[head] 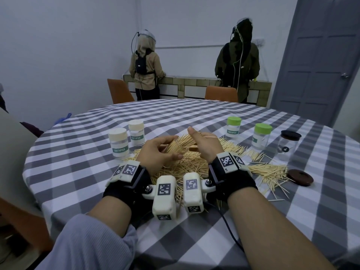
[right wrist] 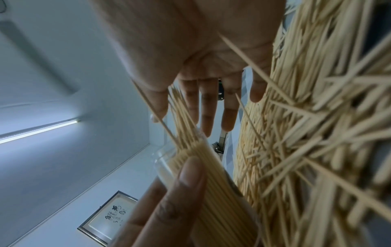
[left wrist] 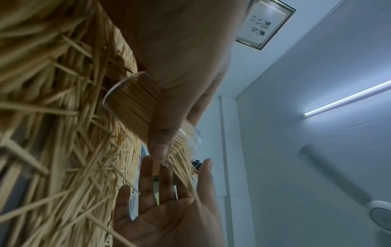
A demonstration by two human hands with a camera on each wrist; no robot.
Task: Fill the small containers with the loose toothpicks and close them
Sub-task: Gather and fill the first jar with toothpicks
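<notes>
Clear plastic jar (head: 176, 147), packed with upright pale toothpicks, is tilting above the loose pile (head: 194, 164) on the desk (head: 214, 221). Left hand (head: 155, 152) is curling round it. Right hand (head: 204, 145), fingers spread straight, is touching the protruding tips.

"TOOTHPICK" is showing in white on a green label on the cream-lidded jar (head: 118, 146) near the counter's left edge, again on the jar (head: 136, 133) just behind it, and on the green-lidded jar (head: 233, 127) toward the right edge.
</notes>
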